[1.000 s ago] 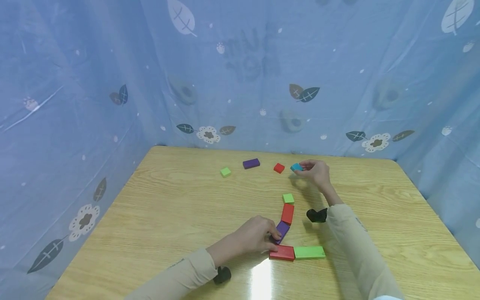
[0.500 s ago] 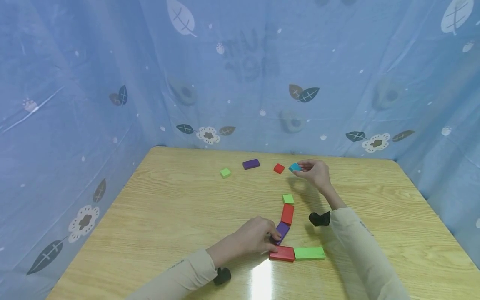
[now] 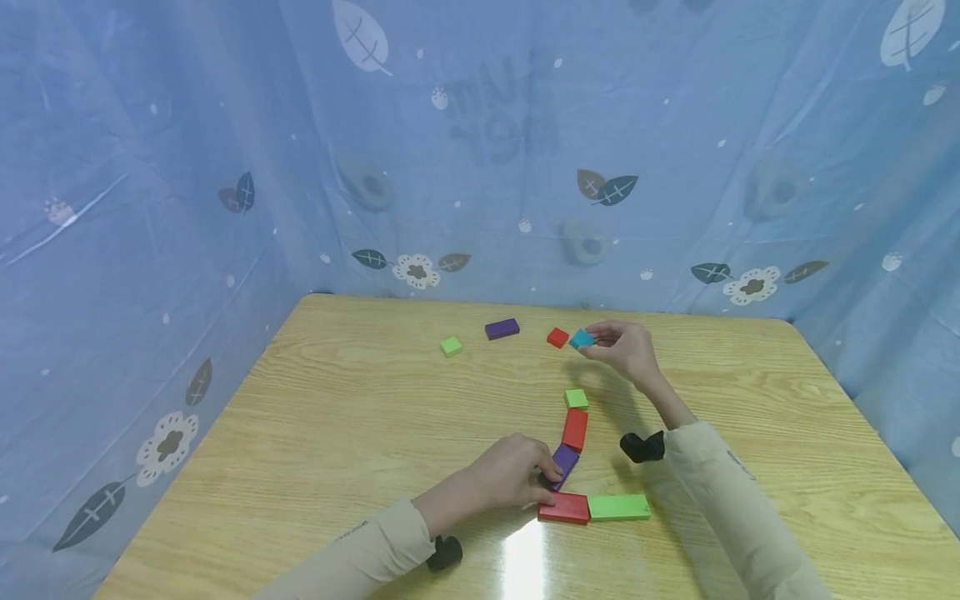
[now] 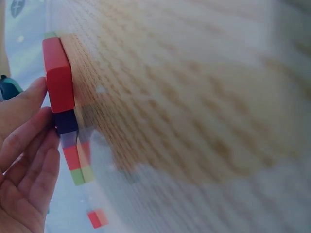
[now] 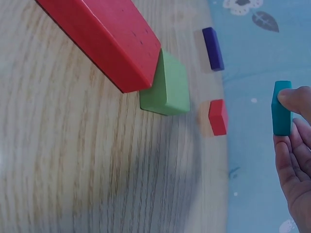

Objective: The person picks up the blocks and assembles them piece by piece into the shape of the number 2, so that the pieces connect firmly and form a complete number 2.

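Note:
My left hand (image 3: 510,471) rests on two blocks of a curved row. Its thumb touches the red block (image 3: 564,507) and its fingertips touch the purple block (image 3: 565,463). In the left wrist view its fingers lie against the upper side of the red block (image 4: 58,75) and the dark purple block (image 4: 65,121). My right hand (image 3: 628,354) pinches a small blue block (image 3: 581,339) between thumb and fingers, above the table's far part. In the right wrist view the blue block (image 5: 282,109) is held apart from the tabletop.
The row also has a long green block (image 3: 618,507), another red block (image 3: 575,429) and a small green block (image 3: 576,399). At the back lie a small red block (image 3: 557,337), a purple block (image 3: 502,328) and a green block (image 3: 451,346). A patterned blue curtain (image 3: 480,167) hangs behind.
My right hand has moved slightly left with the blue block, closer to the small red block at the back. The left hand has stayed in place.

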A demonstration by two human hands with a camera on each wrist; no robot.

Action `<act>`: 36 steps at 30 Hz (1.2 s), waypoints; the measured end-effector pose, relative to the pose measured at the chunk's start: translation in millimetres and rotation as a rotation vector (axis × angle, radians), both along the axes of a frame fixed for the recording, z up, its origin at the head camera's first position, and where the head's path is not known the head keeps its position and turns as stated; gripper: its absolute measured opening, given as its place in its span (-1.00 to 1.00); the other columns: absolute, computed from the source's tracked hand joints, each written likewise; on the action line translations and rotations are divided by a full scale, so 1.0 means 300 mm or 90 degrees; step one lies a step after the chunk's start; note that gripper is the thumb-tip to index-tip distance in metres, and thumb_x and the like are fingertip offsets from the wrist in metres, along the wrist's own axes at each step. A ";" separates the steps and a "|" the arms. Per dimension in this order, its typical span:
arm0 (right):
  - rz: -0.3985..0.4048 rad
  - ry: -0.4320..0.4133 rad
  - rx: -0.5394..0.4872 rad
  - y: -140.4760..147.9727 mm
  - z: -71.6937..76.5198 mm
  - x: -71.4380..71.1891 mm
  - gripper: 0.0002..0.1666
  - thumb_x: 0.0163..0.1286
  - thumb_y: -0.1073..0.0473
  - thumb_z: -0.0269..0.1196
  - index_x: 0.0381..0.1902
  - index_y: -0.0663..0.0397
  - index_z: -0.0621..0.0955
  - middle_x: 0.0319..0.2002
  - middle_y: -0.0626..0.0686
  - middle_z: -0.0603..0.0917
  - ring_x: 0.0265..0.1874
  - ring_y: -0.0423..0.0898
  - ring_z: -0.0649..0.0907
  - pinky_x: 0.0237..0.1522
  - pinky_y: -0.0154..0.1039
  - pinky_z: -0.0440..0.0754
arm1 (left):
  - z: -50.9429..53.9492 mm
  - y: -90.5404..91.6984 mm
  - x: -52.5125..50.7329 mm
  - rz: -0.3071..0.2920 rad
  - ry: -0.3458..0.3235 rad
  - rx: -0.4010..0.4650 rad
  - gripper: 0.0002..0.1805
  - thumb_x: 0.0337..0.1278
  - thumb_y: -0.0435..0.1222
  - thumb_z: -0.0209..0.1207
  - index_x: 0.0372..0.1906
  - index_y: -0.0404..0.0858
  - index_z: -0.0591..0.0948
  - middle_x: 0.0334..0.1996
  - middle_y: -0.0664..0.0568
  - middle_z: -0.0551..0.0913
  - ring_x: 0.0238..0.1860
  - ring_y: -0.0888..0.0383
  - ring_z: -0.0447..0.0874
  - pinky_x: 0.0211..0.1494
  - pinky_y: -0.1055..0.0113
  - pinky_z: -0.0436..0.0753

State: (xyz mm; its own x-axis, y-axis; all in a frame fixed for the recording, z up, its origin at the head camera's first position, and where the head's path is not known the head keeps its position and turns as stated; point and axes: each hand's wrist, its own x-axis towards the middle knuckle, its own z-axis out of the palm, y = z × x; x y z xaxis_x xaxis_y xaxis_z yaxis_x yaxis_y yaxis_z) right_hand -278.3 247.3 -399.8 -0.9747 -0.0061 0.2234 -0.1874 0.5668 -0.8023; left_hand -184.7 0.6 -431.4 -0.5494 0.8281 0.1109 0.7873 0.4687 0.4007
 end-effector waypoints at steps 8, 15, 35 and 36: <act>0.035 0.006 -0.002 -0.018 -0.001 0.016 -0.58 0.11 0.24 0.44 -0.06 0.30 0.66 -0.11 0.26 0.69 -0.12 0.14 0.68 -0.17 -0.29 0.65 | -0.004 -0.003 0.002 -0.008 0.004 0.010 -0.72 -0.11 -0.12 0.45 -0.24 -0.13 0.77 -0.28 0.21 0.71 -0.26 0.48 0.55 -0.16 0.67 0.45; 0.097 0.012 0.016 -0.021 -0.005 0.027 -0.58 0.10 0.27 0.44 -0.06 0.30 0.66 -0.11 0.26 0.69 -0.13 0.14 0.69 -0.13 -0.16 0.65 | -0.007 -0.001 0.000 -0.006 -0.003 0.011 -0.72 -0.11 -0.12 0.45 -0.24 -0.12 0.77 -0.29 0.22 0.70 -0.27 0.49 0.55 -0.16 0.68 0.44; 0.311 0.051 0.150 0.008 -0.069 -0.012 -0.64 0.11 0.54 0.32 -0.08 0.51 0.61 -0.11 0.36 0.66 -0.09 0.28 0.63 -0.09 0.05 0.61 | -0.003 0.001 -0.004 -0.003 -0.014 0.002 -0.72 -0.09 -0.12 0.44 -0.22 -0.12 0.77 -0.27 0.23 0.70 -0.25 0.49 0.54 -0.16 0.66 0.45; 0.318 0.050 0.159 0.007 -0.070 -0.015 -0.64 0.11 0.54 0.32 -0.08 0.51 0.61 -0.11 0.36 0.66 -0.09 0.28 0.63 -0.10 0.03 0.62 | -0.004 0.002 -0.004 -0.003 -0.013 0.002 -0.72 -0.10 -0.12 0.44 -0.22 -0.12 0.77 -0.28 0.24 0.70 -0.25 0.49 0.54 -0.16 0.66 0.45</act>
State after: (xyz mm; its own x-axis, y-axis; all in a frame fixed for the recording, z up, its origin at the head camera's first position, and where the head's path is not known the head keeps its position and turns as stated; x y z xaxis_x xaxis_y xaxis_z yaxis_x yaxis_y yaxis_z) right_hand -282.8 249.3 -420.8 -0.8206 -0.5244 0.2272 -0.5350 0.5650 -0.6282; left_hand -185.8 1.1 -432.5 -0.5475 0.8306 0.1017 0.7811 0.4637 0.4181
